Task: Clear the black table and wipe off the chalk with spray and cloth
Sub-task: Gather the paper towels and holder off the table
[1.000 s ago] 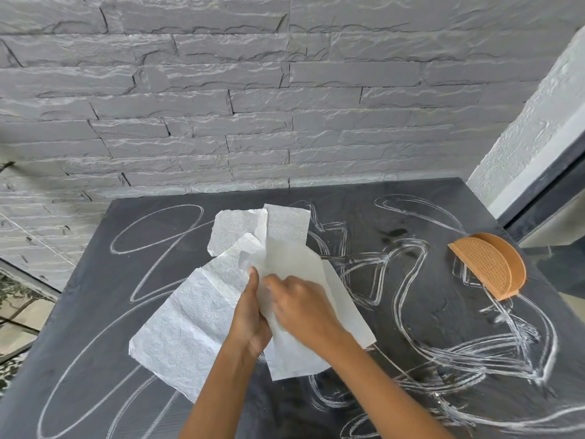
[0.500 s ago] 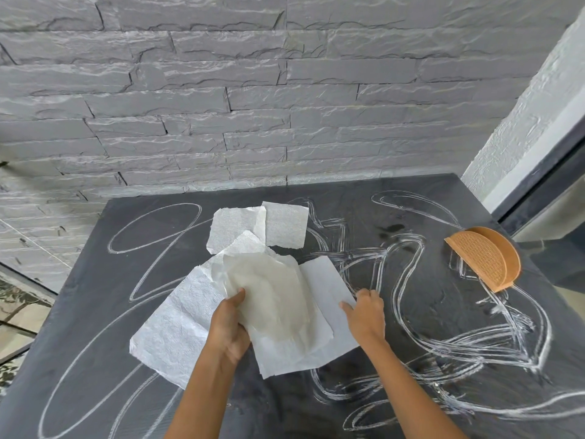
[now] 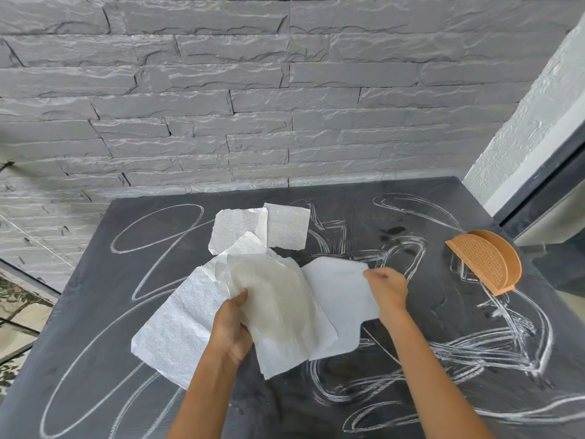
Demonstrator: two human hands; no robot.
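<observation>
Pinching the thin sheet [image 3: 272, 299], left hand [image 3: 231, 327] lifts it while right hand [image 3: 387, 288] grips paper [image 3: 338, 296] beside it, probably clearing the table [image 3: 443, 359].

Your paper sheets [image 3: 190, 324] lay overlapped on the desk [image 3: 364, 416], with the napkin holder [image 3: 484, 264] to their right, before the wall [image 3: 253, 90].

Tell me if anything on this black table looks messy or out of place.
Yes. Chalk scribbles cover the black table. Loose paper sheets lie scattered mid-table, some with ragged edges. The left hand grips a greyish translucent sheet; the right hand pinches a white sheet. An orange napkin holder stands empty.
</observation>
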